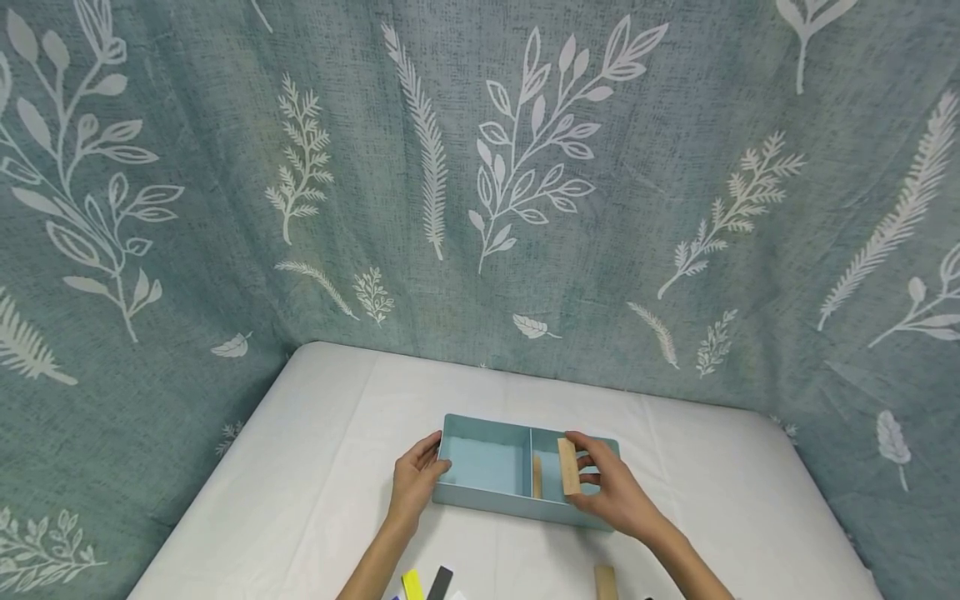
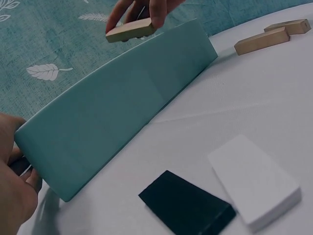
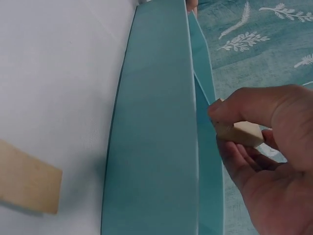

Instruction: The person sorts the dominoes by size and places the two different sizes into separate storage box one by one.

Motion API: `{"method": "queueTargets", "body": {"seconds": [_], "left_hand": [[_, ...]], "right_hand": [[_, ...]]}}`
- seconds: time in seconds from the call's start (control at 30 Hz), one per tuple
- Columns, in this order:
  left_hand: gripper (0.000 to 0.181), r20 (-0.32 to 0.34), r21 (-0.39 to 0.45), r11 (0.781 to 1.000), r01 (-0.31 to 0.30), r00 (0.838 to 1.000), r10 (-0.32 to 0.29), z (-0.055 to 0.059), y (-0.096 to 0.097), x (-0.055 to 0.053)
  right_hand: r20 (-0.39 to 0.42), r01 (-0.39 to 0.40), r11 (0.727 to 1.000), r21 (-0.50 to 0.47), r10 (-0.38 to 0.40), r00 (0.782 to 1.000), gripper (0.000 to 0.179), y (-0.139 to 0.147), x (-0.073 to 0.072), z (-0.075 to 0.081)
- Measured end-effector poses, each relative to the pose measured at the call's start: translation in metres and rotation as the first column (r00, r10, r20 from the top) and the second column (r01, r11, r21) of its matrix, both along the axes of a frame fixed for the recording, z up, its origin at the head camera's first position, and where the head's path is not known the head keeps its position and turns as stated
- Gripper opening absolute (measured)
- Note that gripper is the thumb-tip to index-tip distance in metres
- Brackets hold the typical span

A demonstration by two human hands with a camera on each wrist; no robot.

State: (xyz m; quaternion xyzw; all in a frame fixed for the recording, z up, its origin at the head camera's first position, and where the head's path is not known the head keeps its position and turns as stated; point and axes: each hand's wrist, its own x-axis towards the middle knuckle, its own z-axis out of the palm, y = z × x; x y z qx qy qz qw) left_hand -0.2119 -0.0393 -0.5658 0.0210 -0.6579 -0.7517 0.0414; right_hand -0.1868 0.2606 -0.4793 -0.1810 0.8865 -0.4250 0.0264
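Observation:
A teal box (image 1: 480, 498) with a divider stands on the white cloth, its left compartment wider than its right. My left hand (image 1: 414, 482) grips the box's left end, thumb at the rim. In my right hand (image 1: 617, 493) a wooden block (image 1: 569, 467) is pinched between thumb and fingertips, over the right compartment. The right wrist view shows this block (image 3: 240, 132) above the rim, with the thumb on one end. Another wooden block (image 1: 537, 477) lies in the right compartment, along the divider.
Near the front edge lie a yellow block (image 1: 412, 585), a black block (image 1: 440, 583) and a wooden block (image 1: 606, 582). A white block (image 2: 257, 181) lies beside the black one in the left wrist view. Behind the table hangs a leaf-patterned curtain (image 1: 450, 333).

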Motion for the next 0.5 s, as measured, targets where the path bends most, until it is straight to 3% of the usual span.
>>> {"method": "queueTargets", "body": {"seconds": [0.5], "left_hand": [[0.053, -0.004, -0.005, 1.000, -0.005, 1.000, 0.005, 0.000, -0.001, 0.000]], "right_hand": [[0.041, 0.016, 1.000, 0.010, -0.017, 0.999, 0.078, -0.014, -0.024, -0.017]]}}
